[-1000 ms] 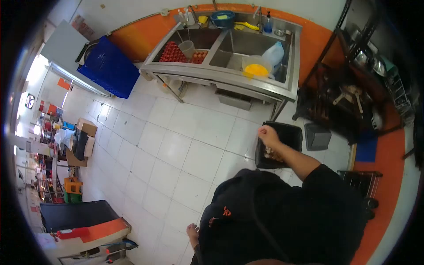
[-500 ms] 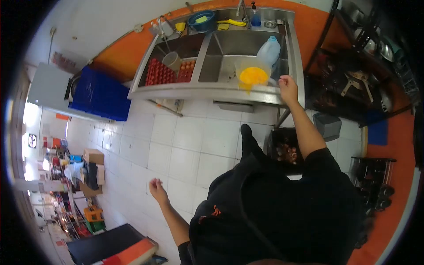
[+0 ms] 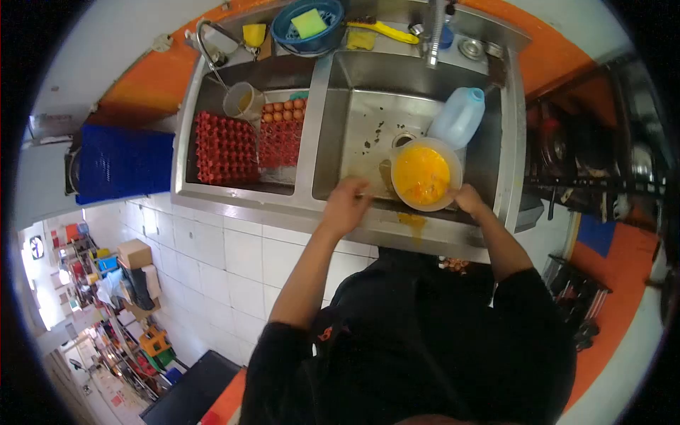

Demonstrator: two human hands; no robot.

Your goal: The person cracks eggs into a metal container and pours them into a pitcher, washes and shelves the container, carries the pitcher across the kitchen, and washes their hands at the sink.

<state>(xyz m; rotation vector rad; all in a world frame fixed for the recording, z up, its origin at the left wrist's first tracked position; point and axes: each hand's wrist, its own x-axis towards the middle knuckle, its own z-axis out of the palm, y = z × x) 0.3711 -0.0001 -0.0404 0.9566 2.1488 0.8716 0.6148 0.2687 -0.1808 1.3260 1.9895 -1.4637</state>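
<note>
My right hand [image 3: 467,200] is closed at the handle side of a translucent plastic pitcher [image 3: 459,164], which stands in the right basin near its front edge. Yellow-orange liquid that looks like raw egg [image 3: 421,170] fills much of it. My left hand [image 3: 347,207] hovers over the front rim of the sink, left of the pitcher, with fingers loosely bent, apart and empty. Behind the pitcher leans a pale blue plastic jug [image 3: 457,119]. A yellow spill [image 3: 413,224] marks the steel front edge below the pitcher.
The left basin holds red egg trays [image 3: 223,149], brown eggs [image 3: 283,111] and a clear container [image 3: 243,100]. Along the back ledge are a blue bowl [image 3: 285,34] with a green-yellow sponge [image 3: 309,23], a yellow-handled brush [image 3: 389,31] and a faucet [image 3: 433,42]. Dark shelving [image 3: 602,156] stands at right.
I have come closer to the sink. My left hand has risen from beside my body to the sink's front rim. My right hand has moved from beside the pitcher onto its handle.
</note>
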